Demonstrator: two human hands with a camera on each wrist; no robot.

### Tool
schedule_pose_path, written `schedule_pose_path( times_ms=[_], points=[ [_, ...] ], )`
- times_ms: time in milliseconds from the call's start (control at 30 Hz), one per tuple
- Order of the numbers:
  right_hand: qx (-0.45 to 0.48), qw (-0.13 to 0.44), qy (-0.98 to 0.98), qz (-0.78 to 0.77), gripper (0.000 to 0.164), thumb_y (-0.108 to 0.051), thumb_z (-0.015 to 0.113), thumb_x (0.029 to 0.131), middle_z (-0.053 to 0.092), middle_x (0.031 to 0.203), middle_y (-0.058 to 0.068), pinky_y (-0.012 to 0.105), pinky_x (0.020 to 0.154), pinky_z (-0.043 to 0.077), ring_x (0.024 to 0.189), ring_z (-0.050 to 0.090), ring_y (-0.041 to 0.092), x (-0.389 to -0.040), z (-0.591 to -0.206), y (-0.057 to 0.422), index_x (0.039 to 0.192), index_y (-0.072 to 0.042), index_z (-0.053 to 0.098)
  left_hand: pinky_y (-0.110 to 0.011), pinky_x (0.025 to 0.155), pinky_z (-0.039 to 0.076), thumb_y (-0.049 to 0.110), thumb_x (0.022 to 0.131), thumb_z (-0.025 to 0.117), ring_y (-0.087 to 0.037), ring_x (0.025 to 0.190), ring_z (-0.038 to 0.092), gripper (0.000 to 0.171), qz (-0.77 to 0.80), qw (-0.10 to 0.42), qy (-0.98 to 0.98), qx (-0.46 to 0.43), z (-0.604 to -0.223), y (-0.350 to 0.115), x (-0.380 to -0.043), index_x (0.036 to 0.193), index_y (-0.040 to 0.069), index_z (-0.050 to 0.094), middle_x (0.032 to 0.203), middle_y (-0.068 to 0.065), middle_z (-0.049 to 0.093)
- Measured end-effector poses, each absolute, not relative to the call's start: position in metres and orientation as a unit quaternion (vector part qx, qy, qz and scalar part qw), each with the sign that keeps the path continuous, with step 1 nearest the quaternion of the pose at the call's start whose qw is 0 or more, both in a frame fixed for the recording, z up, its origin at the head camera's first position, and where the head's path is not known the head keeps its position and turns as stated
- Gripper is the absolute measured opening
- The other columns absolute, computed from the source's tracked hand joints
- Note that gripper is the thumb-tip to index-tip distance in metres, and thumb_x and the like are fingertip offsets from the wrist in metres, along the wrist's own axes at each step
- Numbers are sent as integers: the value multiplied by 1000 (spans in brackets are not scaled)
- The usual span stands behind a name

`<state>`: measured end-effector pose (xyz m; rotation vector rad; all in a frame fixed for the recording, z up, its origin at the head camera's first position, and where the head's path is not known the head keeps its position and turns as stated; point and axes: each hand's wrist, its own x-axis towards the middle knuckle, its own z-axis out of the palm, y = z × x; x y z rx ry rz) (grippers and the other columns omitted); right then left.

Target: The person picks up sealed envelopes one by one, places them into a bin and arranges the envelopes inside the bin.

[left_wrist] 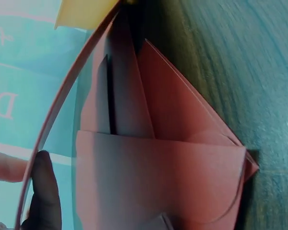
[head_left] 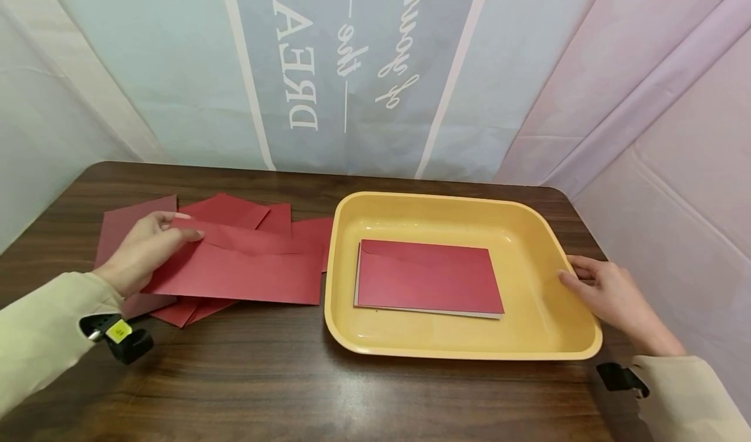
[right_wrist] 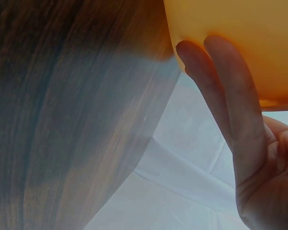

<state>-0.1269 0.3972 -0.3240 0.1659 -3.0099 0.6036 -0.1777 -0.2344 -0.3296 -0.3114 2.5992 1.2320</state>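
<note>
My left hand pinches a red envelope near its left end, thumb on one face and fingers on the other. In the left wrist view this envelope stands edge-on, raised above a loose pile of red envelopes. My right hand grips the right rim of a yellow plastic tray, thumb over the edge. Two of its fingers lie against the tray's outer wall in the right wrist view. Inside the tray, left of its middle, red envelopes lie flat and stacked.
The pile spreads over the left of the dark wooden table, with a duller red envelope at its left edge. Its right end reaches the tray's left side. A printed cloth backdrop hangs behind the table.
</note>
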Motion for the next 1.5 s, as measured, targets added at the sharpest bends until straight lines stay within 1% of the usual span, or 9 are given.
schedule_pose_path(
  times_ms=[200, 367, 500, 567, 700, 1133, 1267, 1367, 1500],
  points=[
    [52, 31, -979, 196, 44, -19, 63, 91, 67, 98, 31, 7, 57, 42, 68, 51, -18, -127, -324, 398, 119, 16, 57, -24, 66, 46, 39, 96, 49, -17, 93, 50, 77, 441, 101, 884, -118, -320, -234, -179, 149, -5, 15, 139, -27, 34],
    [50, 30, -979, 195, 45, -19, 63, 91, 67, 99, 32, 8, 58, 43, 68, 51, -18, -128, -325, 399, 119, 16, 57, -23, 64, 46, 39, 95, 51, -10, 89, 47, 72, 451, 71, 881, -129, -307, -232, -181, 147, -1, 22, 127, -14, 42],
    [50, 30, -979, 197, 45, -18, 63, 91, 67, 98, 32, 8, 57, 43, 68, 52, -18, -128, -325, 399, 119, 16, 57, -23, 65, 46, 39, 94, 53, -4, 84, 48, 44, 470, 56, 870, -136, -297, -231, -182, 130, 20, 38, 115, 1, 42],
    [50, 30, -979, 197, 45, -19, 63, 91, 67, 99, 32, 8, 57, 43, 68, 51, -18, -128, -325, 398, 119, 16, 57, -22, 65, 47, 39, 94, 54, -2, 81, 49, 29, 483, 50, 863, -137, -293, -230, -183, 116, 31, 39, 110, 6, 42],
    [48, 30, -979, 196, 46, -19, 63, 91, 66, 99, 32, 8, 58, 43, 68, 51, -18, -128, -325, 399, 119, 17, 56, -21, 65, 46, 39, 94, 56, 1, 79, 50, 21, 507, 40, 850, -136, -287, -229, -184, 105, 39, 38, 104, 11, 43],
    [51, 32, -979, 195, 43, -19, 63, 91, 68, 98, 30, 8, 58, 42, 68, 53, -17, -128, -325, 399, 119, 14, 59, -20, 69, 44, 36, 94, 56, -4, 86, 47, 21, 529, 46, 839, -116, -286, -201, -188, 107, 36, 39, 107, 11, 42],
    [50, 31, -979, 194, 43, -19, 63, 91, 67, 99, 30, 8, 58, 42, 68, 53, -17, -127, -325, 399, 119, 13, 58, -21, 72, 43, 36, 95, 55, -7, 89, 47, 41, 520, 51, 846, -108, -286, -189, -191, 129, 20, 39, 110, 7, 43],
    [50, 30, -979, 193, 43, -19, 63, 91, 68, 99, 30, 8, 58, 42, 68, 53, -16, -128, -325, 399, 119, 13, 58, -23, 75, 42, 35, 95, 55, -8, 88, 48, 61, 517, 55, 849, -100, -287, -180, -193, 141, 5, 29, 110, 3, 45],
    [51, 31, -979, 194, 43, -19, 63, 91, 68, 99, 30, 8, 58, 42, 68, 52, -17, -127, -325, 399, 119, 13, 58, -22, 74, 43, 34, 95, 56, -5, 83, 51, 63, 525, 67, 843, -90, -289, -171, -194, 141, 2, 26, 104, 3, 50]
  ],
)
